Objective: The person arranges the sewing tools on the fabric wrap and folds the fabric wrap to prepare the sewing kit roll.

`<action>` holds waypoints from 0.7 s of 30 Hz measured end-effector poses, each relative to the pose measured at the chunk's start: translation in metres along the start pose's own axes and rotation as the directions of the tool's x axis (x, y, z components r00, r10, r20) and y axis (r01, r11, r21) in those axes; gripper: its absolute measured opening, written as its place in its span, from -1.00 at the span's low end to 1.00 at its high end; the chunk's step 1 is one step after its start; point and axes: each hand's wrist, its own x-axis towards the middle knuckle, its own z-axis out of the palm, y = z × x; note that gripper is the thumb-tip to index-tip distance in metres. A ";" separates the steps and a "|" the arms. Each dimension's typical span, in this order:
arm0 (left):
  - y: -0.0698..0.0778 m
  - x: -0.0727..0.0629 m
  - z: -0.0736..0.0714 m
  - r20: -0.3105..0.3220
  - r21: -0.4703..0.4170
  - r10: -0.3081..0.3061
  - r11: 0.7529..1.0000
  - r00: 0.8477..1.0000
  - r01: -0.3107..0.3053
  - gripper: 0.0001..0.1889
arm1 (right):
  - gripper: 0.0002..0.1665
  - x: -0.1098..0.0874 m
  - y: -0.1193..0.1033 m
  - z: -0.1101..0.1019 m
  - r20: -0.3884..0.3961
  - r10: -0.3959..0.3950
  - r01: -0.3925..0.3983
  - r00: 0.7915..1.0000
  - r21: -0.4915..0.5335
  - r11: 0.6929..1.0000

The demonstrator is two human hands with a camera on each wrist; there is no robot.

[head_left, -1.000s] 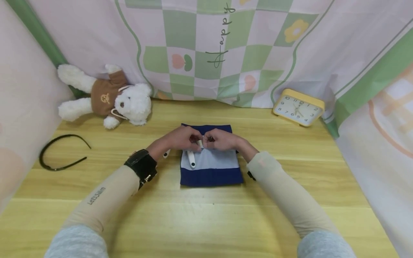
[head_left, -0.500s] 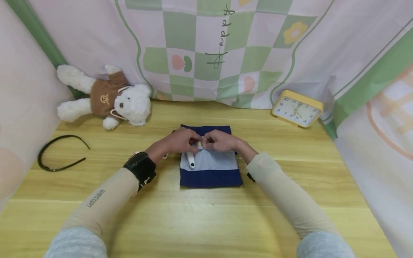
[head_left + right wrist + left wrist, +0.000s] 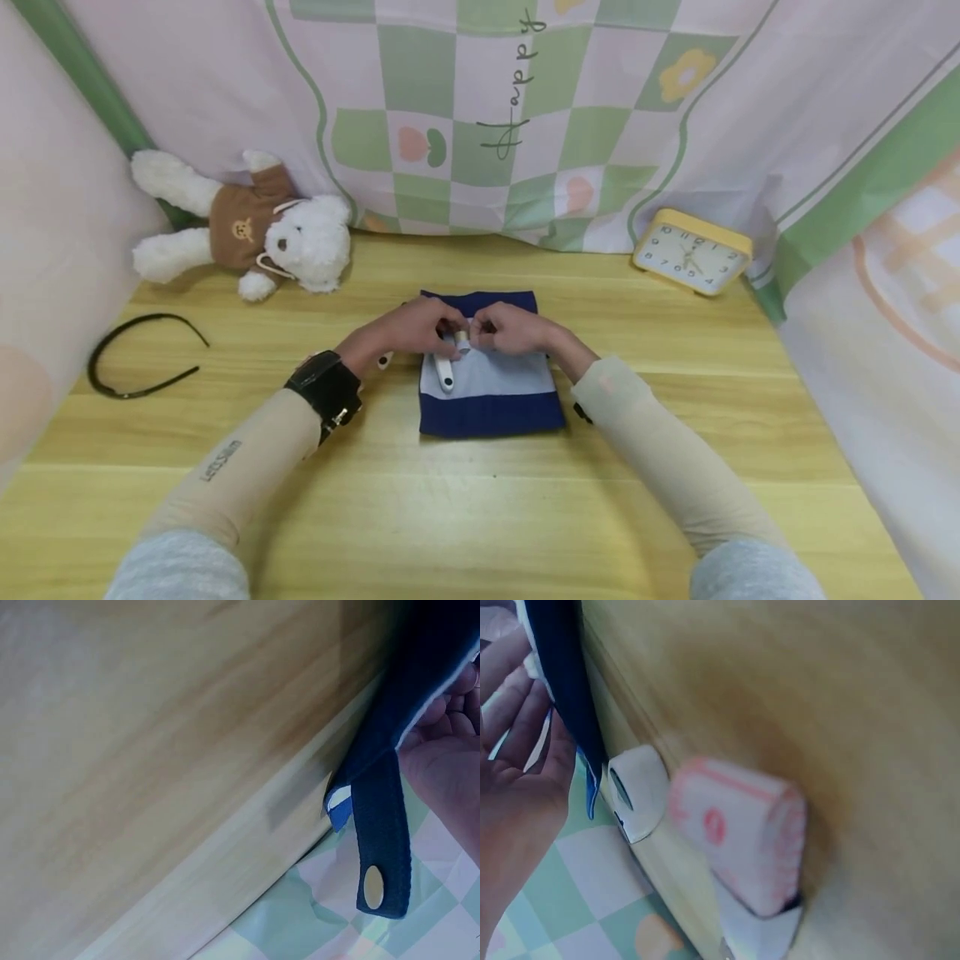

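Observation:
A navy cloth pouch (image 3: 491, 414) with a pale grey inner panel lies opened out on the table, under both hands. Thumb and fingers of my left hand (image 3: 427, 325) pinch a small pale cylinder with a beige band (image 3: 462, 340), just above the grey panel. My right hand (image 3: 517, 326) is beside it with curled fingers, its thumb and fingertips pinched at the pouch's upper middle; those tips are partly hidden. A white handle with a black dot (image 3: 446, 373) lies on the panel, below the left hand. From the pouch's side hangs a navy strap (image 3: 382, 832) with a round snap.
Left of the pouch, in the left wrist view, are a white and pink printed object (image 3: 735, 832) and a white slotted piece (image 3: 639, 791). A black headband (image 3: 142, 392) lies far left. A plush bear (image 3: 247, 229) and a yellow clock (image 3: 692, 252) sit along the back.
The small pale cylinder has shifted slightly down and left with my left fingers, and more of it shows between the hands. The right hand stays nearly in place.

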 end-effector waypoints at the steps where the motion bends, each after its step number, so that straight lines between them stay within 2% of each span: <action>1: 0.000 0.000 0.000 0.004 -0.003 0.000 1.000 1.000 0.000 -0.54 | -0.81 0.000 0.000 0.000 0.003 -0.004 0.004 1.000 0.003 1.000; 6: -0.002 -0.002 -0.001 0.015 -0.030 0.003 1.000 1.000 -0.002 -0.55 | -0.81 -0.001 0.001 0.000 -0.017 -0.017 0.017 1.000 0.013 1.000; 10: -0.003 -0.001 0.000 0.012 -0.042 0.020 0.999 1.000 -0.020 -0.58 | -0.87 -0.003 0.003 -0.001 -0.039 0.024 -0.022 0.999 0.041 0.999; 12: -0.003 0.000 0.000 0.012 -0.041 0.021 0.999 1.000 -0.021 -0.59 | -0.84 -0.003 0.002 -0.001 -0.031 0.053 -0.052 0.998 0.041 0.998; 16: -0.001 0.000 0.000 0.015 -0.038 0.022 0.999 1.000 -0.021 -0.61 | -0.73 -0.001 -0.002 0.000 -0.012 0.095 -0.095 0.995 -0.041 0.995; 21: 0.002 0.000 -0.001 0.021 -0.025 0.026 0.999 0.999 -0.025 -0.62 | -0.71 0.002 -0.005 0.001 -0.010 0.123 -0.123 0.992 -0.119 0.985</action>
